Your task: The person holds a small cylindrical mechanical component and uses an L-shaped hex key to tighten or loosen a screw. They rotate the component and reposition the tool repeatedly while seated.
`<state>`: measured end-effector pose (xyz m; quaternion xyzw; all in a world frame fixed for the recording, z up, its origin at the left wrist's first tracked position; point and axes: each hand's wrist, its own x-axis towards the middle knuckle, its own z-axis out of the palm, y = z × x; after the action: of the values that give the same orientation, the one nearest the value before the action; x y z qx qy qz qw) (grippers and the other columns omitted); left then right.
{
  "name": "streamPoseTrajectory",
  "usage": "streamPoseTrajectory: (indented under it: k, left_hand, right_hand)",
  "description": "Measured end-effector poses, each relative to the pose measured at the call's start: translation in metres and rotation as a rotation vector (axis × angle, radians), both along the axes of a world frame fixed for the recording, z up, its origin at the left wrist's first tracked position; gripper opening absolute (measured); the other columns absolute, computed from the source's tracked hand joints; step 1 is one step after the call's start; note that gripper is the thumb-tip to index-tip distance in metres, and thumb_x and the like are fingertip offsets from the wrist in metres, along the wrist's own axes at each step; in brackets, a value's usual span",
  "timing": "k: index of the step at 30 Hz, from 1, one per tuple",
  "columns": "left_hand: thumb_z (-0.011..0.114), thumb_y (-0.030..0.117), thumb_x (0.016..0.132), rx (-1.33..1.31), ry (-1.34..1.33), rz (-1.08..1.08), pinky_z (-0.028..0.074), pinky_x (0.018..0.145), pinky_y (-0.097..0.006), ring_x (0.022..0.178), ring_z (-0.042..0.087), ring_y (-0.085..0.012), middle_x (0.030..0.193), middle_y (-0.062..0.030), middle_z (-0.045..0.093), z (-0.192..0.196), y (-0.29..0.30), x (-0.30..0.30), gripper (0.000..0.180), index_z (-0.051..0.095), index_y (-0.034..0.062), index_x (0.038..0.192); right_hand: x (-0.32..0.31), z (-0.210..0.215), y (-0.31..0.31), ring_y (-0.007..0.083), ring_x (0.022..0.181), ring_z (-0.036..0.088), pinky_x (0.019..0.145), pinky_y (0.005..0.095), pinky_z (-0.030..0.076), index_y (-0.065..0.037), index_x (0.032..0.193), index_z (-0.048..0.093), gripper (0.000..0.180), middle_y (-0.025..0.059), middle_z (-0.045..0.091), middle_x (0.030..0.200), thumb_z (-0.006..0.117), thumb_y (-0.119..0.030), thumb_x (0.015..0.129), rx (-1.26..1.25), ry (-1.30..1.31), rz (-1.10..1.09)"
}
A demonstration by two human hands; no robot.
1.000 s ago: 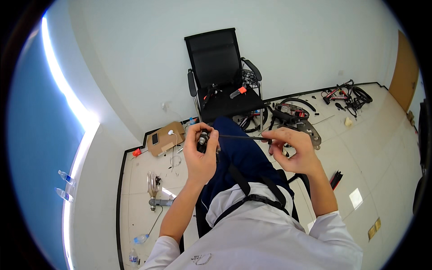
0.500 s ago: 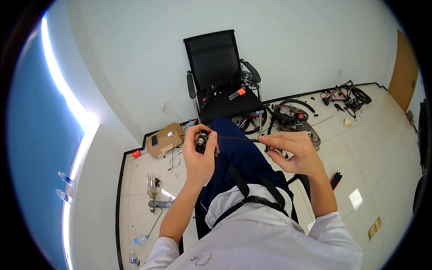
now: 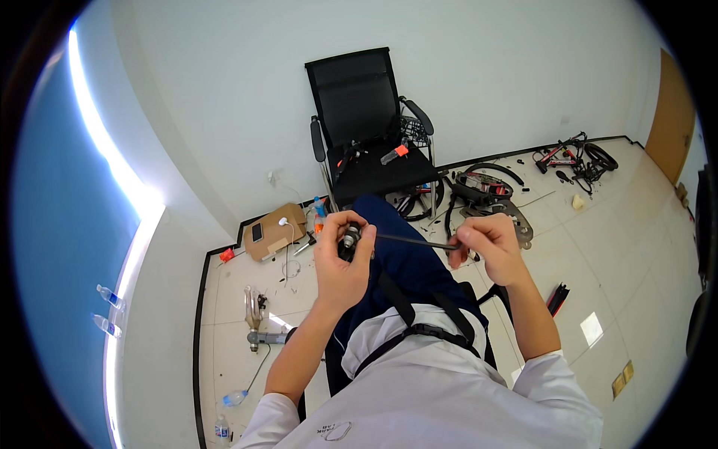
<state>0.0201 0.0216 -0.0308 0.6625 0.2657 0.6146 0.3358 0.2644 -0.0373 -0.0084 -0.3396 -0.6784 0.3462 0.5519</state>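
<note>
Above my lap, my left hand [image 3: 340, 262] is closed around a small black part with a silver cylindrical end [image 3: 350, 237]. Its fingers and thumb wrap the sides, so its exact kind is hidden. A long, thin, dark hex key [image 3: 415, 241] runs sideways from that part toward my right hand [image 3: 488, 245]. The thumb and fingers of that hand pinch the key's outer end, where it seems to bend. The key's inner tip meets the part beside my left thumb; how deep it sits cannot be seen.
Facing me is a black mesh chair [image 3: 381, 168] with tools on its seat. Bicycle parts [image 3: 486, 191] lie right of it, with a red-and-black bicycle frame [image 3: 557, 157] farther off. To the left are cardboard [image 3: 278, 243] bearing a phone [image 3: 257, 233], and a grey tool [image 3: 262, 339].
Both hands have shifted slightly right and a little lower. My right fingers, stretched along the key before, are now curled around its outer end.
</note>
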Motion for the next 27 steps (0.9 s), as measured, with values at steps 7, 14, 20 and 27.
streamPoseTrajectory:
  k: [7, 14, 20, 27]
  left_hand:
    - [0.059, 0.001, 0.096, 0.080, 0.010, 0.034, 0.047, 0.064, -0.023, 0.071, 0.057, -0.0086, 0.086, -0.0050, 0.058, 0.005, -0.001, -0.003, 0.011, 0.052, 0.0007, 0.104]
    - [0.059, 0.003, 0.097, -0.031, -0.070, 0.010, 0.048, 0.063, -0.025, 0.066, 0.058, -0.0102, 0.083, -0.0053, 0.057, 0.010, 0.002, -0.005, 0.009, 0.053, -0.0021, 0.101]
    - [0.059, 0.003, 0.096, -0.068, -0.089, -0.042, 0.048, 0.063, -0.026, 0.068, 0.058, -0.0109, 0.084, -0.0057, 0.058, 0.009, 0.002, -0.005, 0.009, 0.053, -0.0019, 0.101]
    - [0.065, 0.005, 0.094, -0.022, -0.002, -0.031, 0.041, 0.060, -0.021, 0.065, 0.052, -0.0057, 0.075, -0.0011, 0.057, 0.005, -0.002, 0.001, 0.013, 0.055, 0.0016, 0.102]
  right_hand:
    - [-0.004, -0.002, 0.011, 0.0174, 0.053, 0.065, 0.053, 0.0257, 0.052, 0.005, 0.094, 0.066, 0.015, 0.0135, 0.068, 0.074, 0.057, -0.007, 0.095, -0.253, 0.246, 0.126]
    - [-0.005, 0.008, -0.003, 0.0108, 0.070, 0.068, 0.059, 0.0209, 0.051, 0.001, 0.102, 0.068, 0.022, 0.0073, 0.069, 0.091, 0.070, 0.005, 0.080, 0.316, -0.218, -0.202]
    - [-0.007, 0.007, 0.002, 0.0123, 0.070, 0.067, 0.057, 0.0227, 0.053, -0.004, 0.100, 0.072, 0.022, 0.0067, 0.070, 0.091, 0.077, 0.001, 0.079, 0.454, -0.264, -0.317]
    - [-0.008, 0.003, 0.001, 0.0105, 0.067, 0.066, 0.056, 0.0221, 0.051, -0.001, 0.087, 0.072, 0.006, 0.0066, 0.070, 0.085, 0.074, 0.001, 0.082, 0.319, -0.087, -0.233]
